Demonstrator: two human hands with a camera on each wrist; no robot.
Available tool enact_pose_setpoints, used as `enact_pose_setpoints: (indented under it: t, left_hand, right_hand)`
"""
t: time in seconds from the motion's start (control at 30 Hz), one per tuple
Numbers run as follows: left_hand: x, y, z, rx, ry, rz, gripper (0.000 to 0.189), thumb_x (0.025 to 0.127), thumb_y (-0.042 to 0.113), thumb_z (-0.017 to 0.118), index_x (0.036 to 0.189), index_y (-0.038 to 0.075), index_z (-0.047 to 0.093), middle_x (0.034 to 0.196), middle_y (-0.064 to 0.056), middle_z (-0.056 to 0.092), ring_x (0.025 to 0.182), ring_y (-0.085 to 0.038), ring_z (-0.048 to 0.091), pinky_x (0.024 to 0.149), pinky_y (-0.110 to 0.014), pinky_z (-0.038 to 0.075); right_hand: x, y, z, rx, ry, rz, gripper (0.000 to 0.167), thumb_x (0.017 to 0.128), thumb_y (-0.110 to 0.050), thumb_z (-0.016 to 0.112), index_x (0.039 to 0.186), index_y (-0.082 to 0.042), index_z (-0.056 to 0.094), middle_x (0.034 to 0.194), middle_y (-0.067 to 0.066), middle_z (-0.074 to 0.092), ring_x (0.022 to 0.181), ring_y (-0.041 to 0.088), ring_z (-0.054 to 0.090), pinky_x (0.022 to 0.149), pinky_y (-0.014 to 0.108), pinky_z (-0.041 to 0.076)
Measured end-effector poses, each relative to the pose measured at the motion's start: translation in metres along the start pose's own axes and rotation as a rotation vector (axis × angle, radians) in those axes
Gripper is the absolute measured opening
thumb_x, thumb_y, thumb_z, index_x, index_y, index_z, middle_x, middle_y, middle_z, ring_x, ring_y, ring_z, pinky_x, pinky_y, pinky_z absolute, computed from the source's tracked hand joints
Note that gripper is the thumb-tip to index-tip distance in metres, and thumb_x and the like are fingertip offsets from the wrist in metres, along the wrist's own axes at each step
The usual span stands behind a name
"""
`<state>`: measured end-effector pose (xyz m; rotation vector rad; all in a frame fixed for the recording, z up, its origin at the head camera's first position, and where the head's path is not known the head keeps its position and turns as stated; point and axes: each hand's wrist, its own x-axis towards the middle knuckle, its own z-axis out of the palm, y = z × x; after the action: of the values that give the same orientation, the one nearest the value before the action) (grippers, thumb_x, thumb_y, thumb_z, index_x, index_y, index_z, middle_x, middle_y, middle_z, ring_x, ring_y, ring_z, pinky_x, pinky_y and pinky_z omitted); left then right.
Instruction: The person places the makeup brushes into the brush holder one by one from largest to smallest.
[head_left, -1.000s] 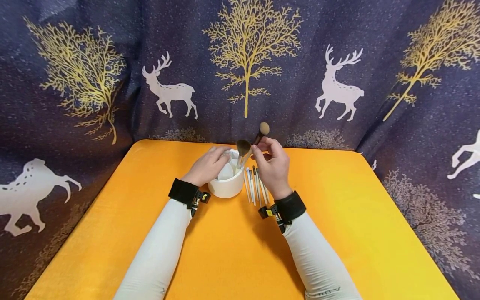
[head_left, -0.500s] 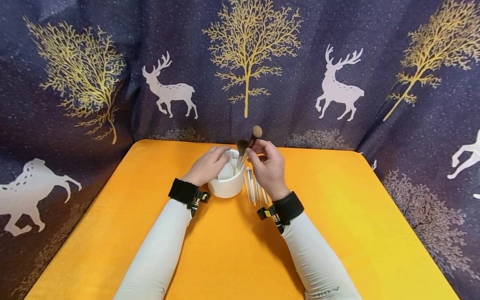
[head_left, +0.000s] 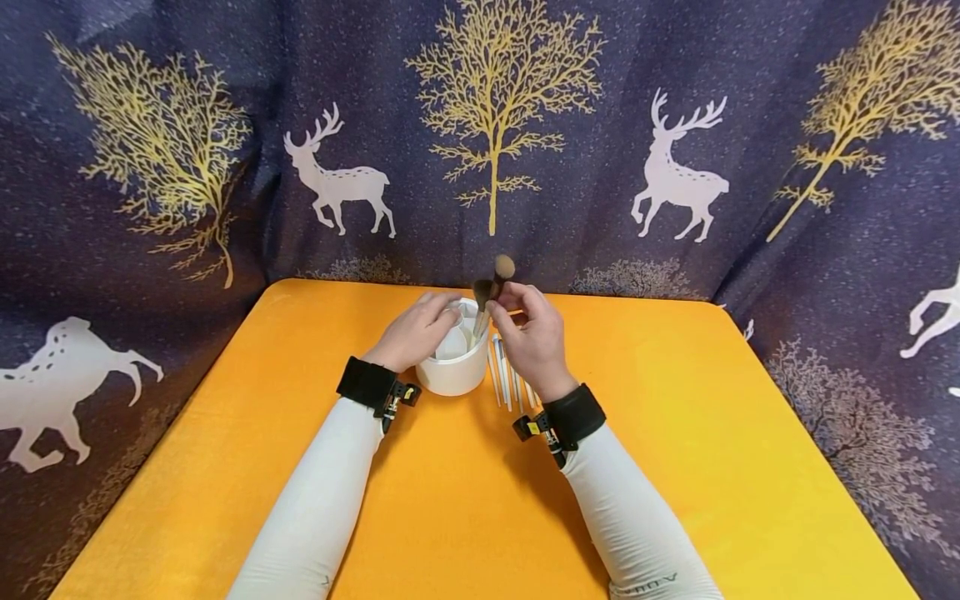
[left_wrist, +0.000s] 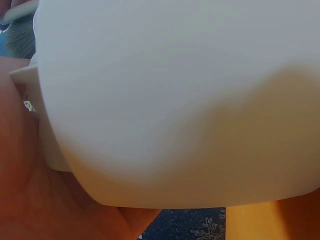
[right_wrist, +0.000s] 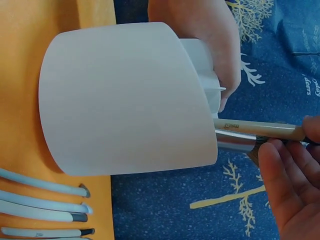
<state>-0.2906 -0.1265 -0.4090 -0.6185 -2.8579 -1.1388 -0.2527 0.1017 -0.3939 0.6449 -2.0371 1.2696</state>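
A white round makeup brush holder (head_left: 452,377) with inner dividers stands on the table. My left hand (head_left: 418,332) holds it at the left, fingers bent over the rim. Between thumb and fingers, my right hand (head_left: 537,340) pinches a makeup brush (head_left: 504,267) with a round light-tipped head pointing up. Seen in the right wrist view, that brush's pale handle (right_wrist: 260,129) reaches past the holder's rim into it; its lower end is hidden. Beside it, a dark fluffy makeup brush (head_left: 482,291) stands in the right part of the holder.
Several slim pale brushes (head_left: 503,379) lie side by side on the orange tablecloth (head_left: 450,500), right of the holder and partly under my right hand. A dark blue curtain (head_left: 600,208) printed with deer and trees hangs behind the table.
My right hand has moved left and slightly down with the makeup brush, bringing its handle into the holder beside the dark brush. The left hand has stayed in place.
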Motion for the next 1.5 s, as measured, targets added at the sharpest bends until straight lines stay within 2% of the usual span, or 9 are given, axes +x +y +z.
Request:
enact_pose_setpoints:
  t: [0.13,0.33,0.4,0.53,0.73,0.83,1.13,1.37,1.5]
  left_hand:
    - [0.0,0.0,0.0,-0.001,-0.005,-0.002,0.058,0.12,0.052,0.037,0.169,0.023,0.047,0.162,-0.01,0.051,0.146,-0.036,0.054,0.12,-0.06,0.041]
    - [0.001,0.0,0.0,0.017,0.001,-0.005,0.06,0.119,0.054,0.036,0.169,0.023,0.047,0.164,-0.01,0.05,0.147,-0.036,0.054,0.12,-0.061,0.041]
    - [0.001,0.001,0.0,0.02,0.003,-0.005,0.06,0.119,0.054,0.036,0.169,0.022,0.048,0.164,-0.01,0.05,0.148,-0.036,0.053,0.121,-0.061,0.04]
    - [0.0,0.001,-0.001,0.023,0.002,-0.004,0.06,0.119,0.053,0.037,0.169,0.022,0.048,0.165,-0.011,0.05,0.15,-0.036,0.052,0.122,-0.062,0.039]
    - [0.0,0.001,0.0,0.032,0.003,-0.005,0.059,0.12,0.053,0.036,0.168,0.022,0.049,0.164,-0.01,0.05,0.149,-0.036,0.052,0.122,-0.062,0.039]
    - [0.0,0.001,0.0,0.032,0.006,-0.004,0.059,0.119,0.053,0.036,0.168,0.022,0.049,0.163,-0.01,0.051,0.149,-0.036,0.052,0.122,-0.061,0.04]
    - [0.0,0.001,0.0,0.032,0.008,0.001,0.059,0.119,0.053,0.036,0.168,0.022,0.049,0.163,-0.01,0.051,0.149,-0.035,0.053,0.122,-0.06,0.04]
    - [0.0,0.0,0.0,0.021,0.001,0.002,0.059,0.119,0.054,0.036,0.168,0.023,0.048,0.165,-0.01,0.049,0.149,-0.035,0.052,0.122,-0.061,0.04]
    - [0.0,0.0,-0.001,0.021,0.002,0.001,0.06,0.119,0.054,0.036,0.168,0.023,0.048,0.166,-0.01,0.049,0.15,-0.035,0.052,0.122,-0.061,0.039]
  right_hand:
    - [-0.001,0.001,-0.001,-0.018,-0.031,0.01,0.027,0.105,-0.009,0.079,0.128,0.003,0.072,0.11,0.016,0.073,0.101,0.03,0.075,0.081,0.051,0.065]
    - [-0.001,0.0,-0.002,-0.028,-0.073,0.048,0.05,0.106,-0.021,0.08,0.148,0.001,0.065,0.124,0.016,0.068,0.113,0.029,0.068,0.082,0.05,0.062]
    - [0.0,0.0,-0.002,-0.02,-0.077,0.057,0.052,0.107,-0.023,0.079,0.151,0.0,0.062,0.127,0.016,0.066,0.115,0.03,0.065,0.083,0.052,0.062]
    - [0.001,0.0,-0.003,-0.014,-0.071,0.058,0.046,0.11,-0.022,0.074,0.147,0.002,0.063,0.127,0.018,0.064,0.115,0.031,0.064,0.083,0.054,0.06]
    - [0.002,0.003,-0.004,-0.031,-0.044,0.051,0.042,0.112,-0.025,0.069,0.143,0.002,0.066,0.125,0.018,0.064,0.115,0.031,0.065,0.082,0.041,0.057]
    - [0.002,0.003,-0.005,-0.037,-0.03,0.05,0.041,0.112,-0.026,0.069,0.143,0.002,0.066,0.125,0.018,0.064,0.114,0.032,0.066,0.082,0.04,0.056]
    - [0.004,0.006,-0.01,-0.045,0.0,0.047,0.037,0.112,-0.02,0.071,0.139,0.004,0.067,0.125,0.02,0.065,0.113,0.036,0.066,0.084,0.054,0.059]
    - [0.006,0.01,-0.014,-0.06,0.027,0.038,0.034,0.111,-0.018,0.072,0.138,0.002,0.068,0.123,0.018,0.066,0.111,0.032,0.068,0.081,0.04,0.055]
    - [0.006,0.013,-0.016,-0.06,0.036,0.043,0.033,0.111,-0.018,0.072,0.137,0.003,0.068,0.122,0.018,0.066,0.11,0.032,0.068,0.082,0.038,0.055]
